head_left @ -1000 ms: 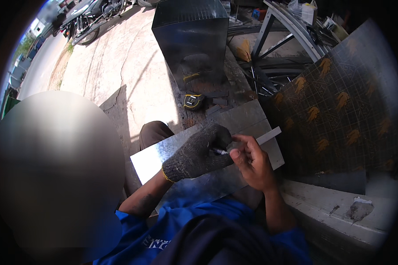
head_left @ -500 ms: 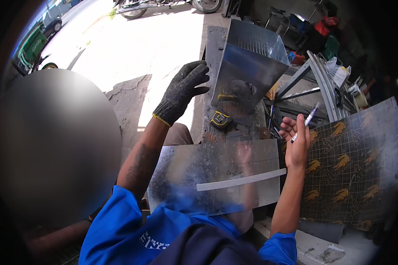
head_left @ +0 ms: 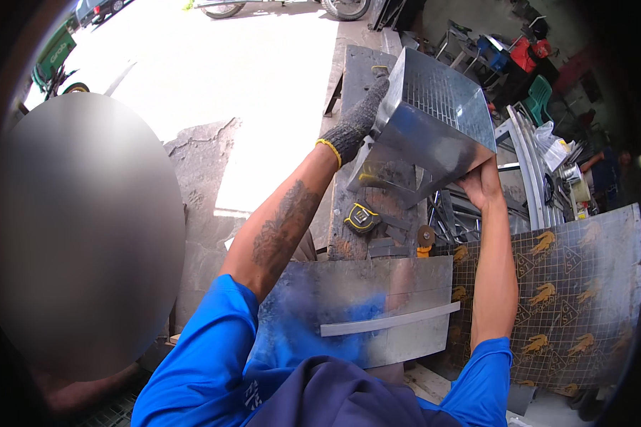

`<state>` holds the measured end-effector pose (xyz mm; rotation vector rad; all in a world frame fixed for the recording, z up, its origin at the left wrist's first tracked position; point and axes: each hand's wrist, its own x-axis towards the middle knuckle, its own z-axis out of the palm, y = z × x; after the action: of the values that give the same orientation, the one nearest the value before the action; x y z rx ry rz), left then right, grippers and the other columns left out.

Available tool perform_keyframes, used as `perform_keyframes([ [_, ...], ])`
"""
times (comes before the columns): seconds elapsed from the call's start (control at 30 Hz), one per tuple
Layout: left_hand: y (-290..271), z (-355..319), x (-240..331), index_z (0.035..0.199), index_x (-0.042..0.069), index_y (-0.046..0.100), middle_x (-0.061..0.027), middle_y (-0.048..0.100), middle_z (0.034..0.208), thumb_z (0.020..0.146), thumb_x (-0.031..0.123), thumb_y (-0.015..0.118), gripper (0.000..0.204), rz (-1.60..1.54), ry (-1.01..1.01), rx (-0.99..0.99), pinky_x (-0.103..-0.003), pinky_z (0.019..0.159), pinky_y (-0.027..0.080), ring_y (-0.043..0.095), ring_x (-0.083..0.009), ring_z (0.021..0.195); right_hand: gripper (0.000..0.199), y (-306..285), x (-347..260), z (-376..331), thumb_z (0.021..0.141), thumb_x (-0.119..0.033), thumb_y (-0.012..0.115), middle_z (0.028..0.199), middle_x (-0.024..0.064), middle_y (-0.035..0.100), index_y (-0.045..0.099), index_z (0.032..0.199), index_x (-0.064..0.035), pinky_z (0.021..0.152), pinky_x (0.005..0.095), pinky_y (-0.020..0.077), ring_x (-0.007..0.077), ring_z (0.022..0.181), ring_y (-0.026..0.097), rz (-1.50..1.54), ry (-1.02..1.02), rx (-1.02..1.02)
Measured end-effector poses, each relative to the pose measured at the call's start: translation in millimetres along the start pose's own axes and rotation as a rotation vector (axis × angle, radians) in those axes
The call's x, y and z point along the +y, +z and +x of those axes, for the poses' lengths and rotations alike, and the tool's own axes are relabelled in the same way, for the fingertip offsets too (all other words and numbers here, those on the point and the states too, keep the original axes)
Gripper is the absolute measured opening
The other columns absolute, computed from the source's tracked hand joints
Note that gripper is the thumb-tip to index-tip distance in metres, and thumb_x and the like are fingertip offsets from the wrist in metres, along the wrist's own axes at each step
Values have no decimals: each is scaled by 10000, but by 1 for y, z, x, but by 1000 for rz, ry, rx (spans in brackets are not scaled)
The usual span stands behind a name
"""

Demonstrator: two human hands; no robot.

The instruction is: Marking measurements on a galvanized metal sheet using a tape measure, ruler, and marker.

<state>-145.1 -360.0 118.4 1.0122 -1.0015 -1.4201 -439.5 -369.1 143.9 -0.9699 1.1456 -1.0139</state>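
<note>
Left hand: the gloved left hand (head_left: 358, 122) grips the far left edge of the sheet-metal box (head_left: 434, 132), fingers wrapped over its rim.
Right hand: the bare right hand (head_left: 481, 183) clasps the box's lower right corner; the fingertips are hidden behind the metal.
Box: tilted, held above the workbench (head_left: 355, 64); its inside cannot be seen.
Nearby: a yellow tape measure (head_left: 362, 217) lies on the bench below the box.
Closer in: a flat metal sheet (head_left: 349, 313) with a narrow metal strip (head_left: 389, 322) on it.
</note>
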Motion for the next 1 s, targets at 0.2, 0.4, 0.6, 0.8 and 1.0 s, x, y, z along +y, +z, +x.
perform_keyframes([
  [0.2,-1,34,-25,1542,66,449,-147,587,1420,968,703,504,859,47,-174,-112,-387,964,468,560,-263,1237,637,-2,17,19,1036,-564,480,1412,104,583,525,1436,-70,1078,512,456,276,1291,554,37,-25,-89],
  [0.4,0,45,-55,1527,65,461,-133,594,1405,992,644,507,789,49,-80,-136,-384,982,462,561,-246,1233,572,-10,47,36,1013,-496,580,1355,87,600,541,1400,-77,1075,449,440,262,1264,554,194,-130,-118],
  [0.6,-4,58,-88,1512,65,473,-119,601,1389,1017,585,510,719,30,9,-58,-381,1000,456,561,-230,1230,517,-17,66,48,1021,-477,573,1350,71,598,552,1373,-99,1077,450,445,258,1258,553,252,-119,-32],
  [0.8,-15,93,-129,1497,64,485,-105,607,1373,1041,526,514,650,-42,82,123,-379,1019,450,562,-214,1226,485,-2,71,55,1028,-488,547,1319,54,620,585,1331,-112,1074,454,444,239,1240,558,251,-94,70],
  [1.0,-6,88,-131,1482,63,497,-91,614,1358,1065,466,517,580,-42,248,188,-376,1037,444,563,-198,1223,528,-31,98,73,1026,-505,519,1265,113,647,577,1337,-83,941,523,510,317,1107,634,266,39,98],
])
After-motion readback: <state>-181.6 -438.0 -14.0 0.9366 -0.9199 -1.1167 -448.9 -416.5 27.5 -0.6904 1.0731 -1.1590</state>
